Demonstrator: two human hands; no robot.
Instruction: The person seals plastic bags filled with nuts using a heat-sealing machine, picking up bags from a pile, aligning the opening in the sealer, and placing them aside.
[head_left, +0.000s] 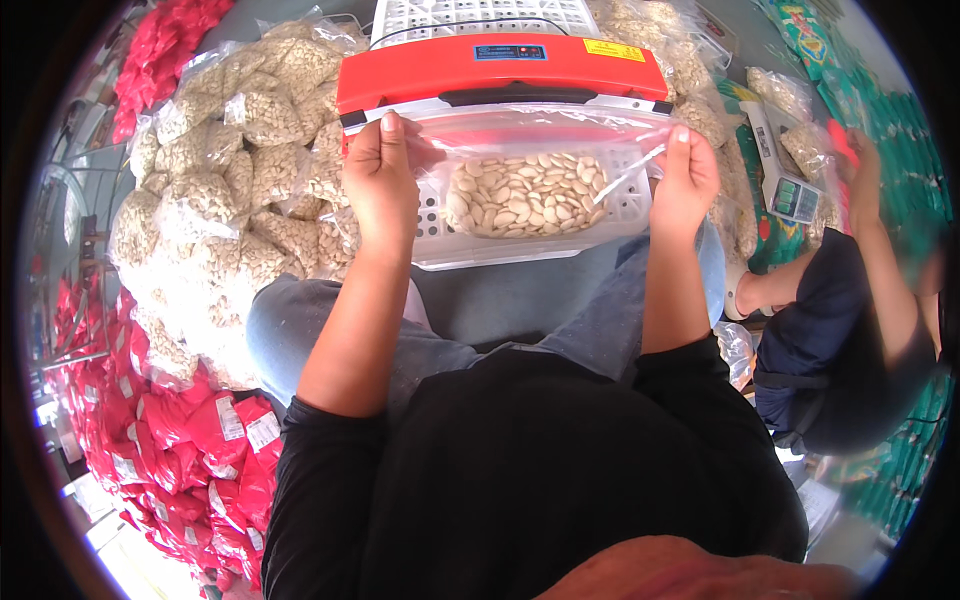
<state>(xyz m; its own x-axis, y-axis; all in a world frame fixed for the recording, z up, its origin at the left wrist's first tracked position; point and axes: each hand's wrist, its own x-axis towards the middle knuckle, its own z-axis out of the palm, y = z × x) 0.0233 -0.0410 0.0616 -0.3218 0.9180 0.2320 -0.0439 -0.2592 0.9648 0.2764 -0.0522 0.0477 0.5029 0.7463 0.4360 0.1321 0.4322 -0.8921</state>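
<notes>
A clear plastic bag of pale pumpkin seeds (529, 196) lies on a white perforated plastic crate (480, 259) before me. My left hand (382, 169) pinches the left corner of the bag's mouth, thumb on top. The right corner is gripped between the thumb and fingers of my right hand (684, 174). Between them the mouth is stretched wide along the front edge of a red bag sealer (495, 71), which has a black handle and a small control panel. Whether the film lies inside the sealer's slot I cannot tell.
Filled clear seed bags (262, 120) are heaped at the left, with red parcels (202, 442) below them. More seed bags, a digital scale (787, 191) and green packaging (885, 142) are at the right. A co-worker's arm (874, 202) reaches over there, near a red item.
</notes>
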